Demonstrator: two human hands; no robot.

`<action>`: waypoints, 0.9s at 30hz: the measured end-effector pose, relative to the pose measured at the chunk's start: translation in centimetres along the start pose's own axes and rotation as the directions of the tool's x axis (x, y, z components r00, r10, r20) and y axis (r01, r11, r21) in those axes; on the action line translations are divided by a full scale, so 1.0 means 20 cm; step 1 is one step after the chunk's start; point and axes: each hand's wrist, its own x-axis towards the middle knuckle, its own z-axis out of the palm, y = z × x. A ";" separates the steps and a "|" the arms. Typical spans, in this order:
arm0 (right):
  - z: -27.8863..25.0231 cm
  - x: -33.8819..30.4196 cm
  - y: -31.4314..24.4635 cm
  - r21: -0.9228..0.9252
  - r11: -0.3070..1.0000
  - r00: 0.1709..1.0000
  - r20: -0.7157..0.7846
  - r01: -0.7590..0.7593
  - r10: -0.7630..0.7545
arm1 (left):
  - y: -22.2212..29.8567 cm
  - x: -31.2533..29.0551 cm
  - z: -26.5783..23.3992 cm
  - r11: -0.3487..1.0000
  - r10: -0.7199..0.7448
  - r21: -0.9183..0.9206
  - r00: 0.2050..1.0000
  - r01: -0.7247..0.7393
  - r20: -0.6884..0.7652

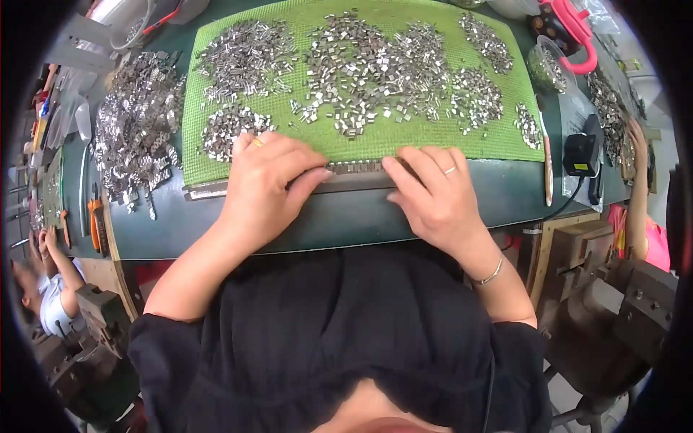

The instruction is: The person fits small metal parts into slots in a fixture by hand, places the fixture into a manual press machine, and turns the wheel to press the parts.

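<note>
A long, narrow metal bar (pixel 354 182) lies along the near edge of the green mat, with a row of small metal pieces (pixel 355 167) set side by side along it. My left hand (pixel 273 173) is closed over the bar's left part, thumb tip near the row. On the other side of that row, my right hand (pixel 435 189) grips the bar, its index finger at the far side and thumb at the front. The fingers partly hide the bar. Loose small metal pieces (pixel 357 65) are heaped on the green mat (pixel 505 148) beyond both hands.
A pile of linked metal strips (pixel 137 115) sits left of the mat, near orange-handled pliers (pixel 97 216). To the right are a tub of pieces (pixel 548 66), a black adapter (pixel 580 154) and a pink-handled object (pixel 574 29). Co-workers' arms (pixel 638 195) show at both sides.
</note>
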 end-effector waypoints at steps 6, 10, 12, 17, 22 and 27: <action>-0.04 0.08 0.08 0.090 0.988 0.989 -0.073 -0.123 0.130 | 0.02 0.02 -0.01 0.999 -0.045 -0.002 0.998 0.045 0.035; 0.00 0.18 0.20 0.022 0.992 0.991 -0.051 -0.123 0.124 | 0.02 0.01 -0.01 0.999 -0.044 -0.023 0.999 0.045 0.025; 0.02 0.21 0.24 -0.077 0.991 0.994 -0.001 -0.113 0.114 | 0.03 0.01 -0.02 1.000 -0.013 0.005 0.999 0.013 0.040; 0.06 0.24 0.23 -0.126 0.986 0.994 0.011 -0.110 0.112 | 0.03 -0.01 -0.02 0.999 -0.033 -0.025 0.997 0.034 0.063; 0.02 0.21 0.14 0.239 0.964 0.986 -0.090 -0.114 0.139 | 0.00 -0.04 -0.01 0.999 -0.033 -0.036 0.999 0.033 -0.001; 0.02 0.08 0.05 0.437 0.857 0.945 -0.042 -0.275 0.324 | 0.01 -0.03 0.00 0.998 -0.008 -0.069 1.000 0.007 -0.014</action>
